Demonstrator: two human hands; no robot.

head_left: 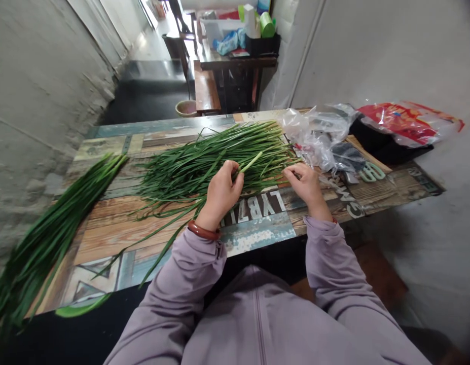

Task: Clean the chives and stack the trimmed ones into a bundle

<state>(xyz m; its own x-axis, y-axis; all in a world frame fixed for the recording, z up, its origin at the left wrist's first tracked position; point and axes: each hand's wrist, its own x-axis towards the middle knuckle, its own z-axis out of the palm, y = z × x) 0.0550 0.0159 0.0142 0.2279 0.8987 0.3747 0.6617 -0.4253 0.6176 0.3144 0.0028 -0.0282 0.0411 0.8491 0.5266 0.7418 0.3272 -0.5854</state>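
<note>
My left hand [224, 191] is closed around a few garlic chives [252, 162], their pale stem ends pointing up to the right and their long green leaves trailing down-left past my wrist. To the right, my right hand [305, 183] is closed in a pinch at the stem ends of the pile; what sits between its fingertips is too small to make out. A broad heap of garlic chives [189, 165] lies just beyond my hands, stems to the right. At the far left rests a separate, neatly aligned bunch of chives [67, 223], its leaf tips hanging toward the table's edge.
Crumpled clear plastic bags [318, 134] lie right of the heap, beside scissors with pale green handles [371, 172]. A red plastic package [409, 121] rests on a black item at the table's right end. Beyond the patterned table [105, 208] are a wooden bench [206, 86] and another table.
</note>
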